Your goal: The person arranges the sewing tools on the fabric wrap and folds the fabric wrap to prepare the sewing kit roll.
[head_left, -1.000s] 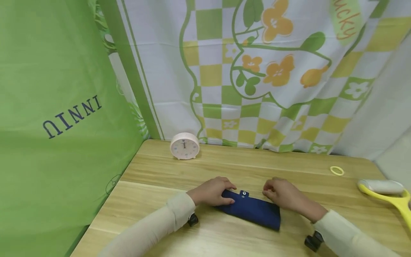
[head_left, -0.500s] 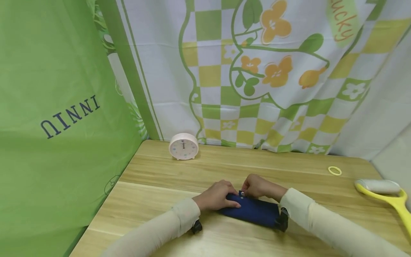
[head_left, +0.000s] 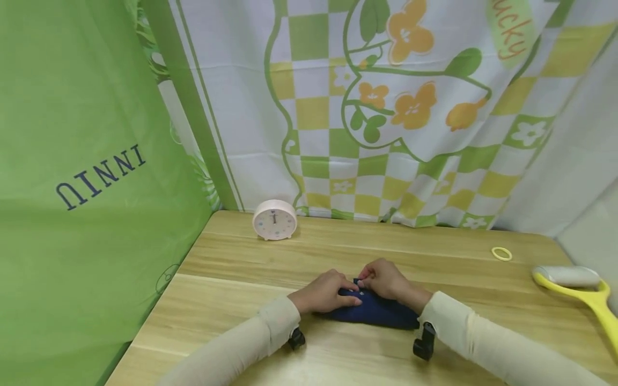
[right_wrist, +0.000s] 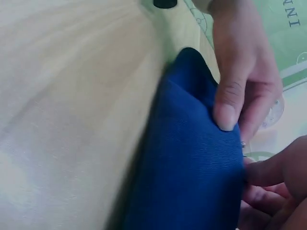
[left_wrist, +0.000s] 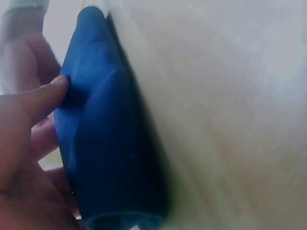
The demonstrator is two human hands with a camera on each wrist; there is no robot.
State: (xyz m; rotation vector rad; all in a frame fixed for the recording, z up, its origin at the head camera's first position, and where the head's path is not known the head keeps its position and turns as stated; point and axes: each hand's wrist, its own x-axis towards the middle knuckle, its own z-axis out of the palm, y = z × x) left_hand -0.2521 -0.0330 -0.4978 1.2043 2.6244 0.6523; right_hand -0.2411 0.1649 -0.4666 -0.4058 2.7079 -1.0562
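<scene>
A navy blue soft pouch (head_left: 381,312) with a small snap tab (head_left: 356,281) lies near the table's front. My left hand (head_left: 327,292) grips its left end, thumb pressed on the near face and fingers over the top edge. At that upper edge, my right hand (head_left: 386,280) pinches the tab between thumb and fingers. The left wrist view shows the pouch (left_wrist: 105,143) bulging, with its rolled end open toward the camera. In the right wrist view, the left thumb dents the fabric (right_wrist: 192,158), while the right fingertips are partly hidden behind the edge.
A pink round clock (head_left: 274,220) stands at the back left of the wooden table (head_left: 232,316). To the right lie a yellow ring (head_left: 501,254) and a lint roller (head_left: 567,276) with a yellow handle. Printed curtains hang behind and at the left.
My right hand has come left from the pouch's right end to the snap tab and taken hold of it. The pouch's upper edge has tilted up. The left hand keeps its grip.
</scene>
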